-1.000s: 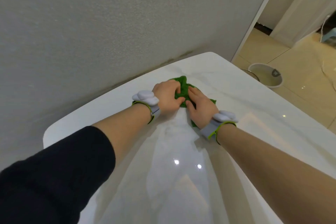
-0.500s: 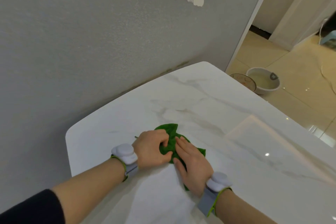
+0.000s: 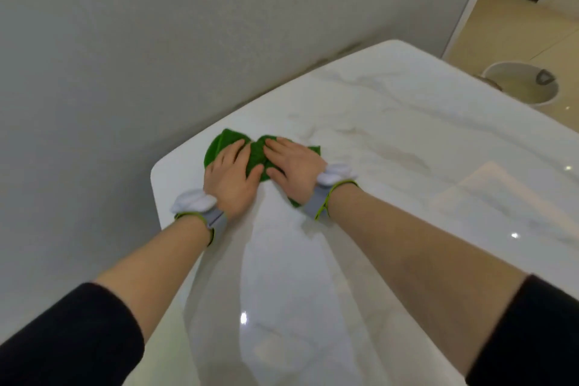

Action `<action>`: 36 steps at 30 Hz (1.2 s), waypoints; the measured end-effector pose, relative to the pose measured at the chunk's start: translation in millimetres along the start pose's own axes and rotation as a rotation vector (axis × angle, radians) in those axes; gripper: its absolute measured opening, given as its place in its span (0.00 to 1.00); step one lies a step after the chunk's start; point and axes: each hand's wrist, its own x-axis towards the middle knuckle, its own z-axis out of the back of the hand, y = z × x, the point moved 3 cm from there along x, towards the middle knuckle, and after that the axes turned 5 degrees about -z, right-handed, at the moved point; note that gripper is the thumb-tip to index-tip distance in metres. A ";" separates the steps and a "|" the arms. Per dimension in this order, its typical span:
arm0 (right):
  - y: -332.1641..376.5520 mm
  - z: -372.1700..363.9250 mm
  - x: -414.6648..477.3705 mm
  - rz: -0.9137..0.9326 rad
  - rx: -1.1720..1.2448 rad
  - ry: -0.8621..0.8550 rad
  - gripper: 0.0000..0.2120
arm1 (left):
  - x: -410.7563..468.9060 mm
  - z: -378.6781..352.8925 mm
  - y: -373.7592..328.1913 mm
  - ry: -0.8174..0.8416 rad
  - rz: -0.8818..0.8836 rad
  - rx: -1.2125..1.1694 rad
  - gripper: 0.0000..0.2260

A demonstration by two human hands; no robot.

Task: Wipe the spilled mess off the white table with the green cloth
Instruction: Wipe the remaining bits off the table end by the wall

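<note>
The green cloth (image 3: 255, 153) lies bunched on the white marble table (image 3: 391, 141), close to the table's left corner by the wall. My left hand (image 3: 233, 177) presses flat on the cloth's left part, fingers spread. My right hand (image 3: 293, 166) presses on its right part, beside the left hand. Most of the cloth is hidden under both palms. A faint brownish smear (image 3: 398, 153) shows on the table to the right of the cloth. Both wrists wear grey bands with white pods.
A grey wall (image 3: 156, 56) runs along the table's left edge. A white round bin (image 3: 521, 86) stands on the tiled floor beyond the table's far right edge. A doorway opens at the top right.
Both hands have slid the cloth leftward toward the table's corner near the wall. The left hand's fingers have flattened out over the cloth. The camera view has shifted.
</note>
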 end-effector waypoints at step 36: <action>93.5 108.2 -364.9 -0.655 -0.022 0.178 0.15 | -269.5 62.6 -161.1 0.417 -0.177 -0.329 0.15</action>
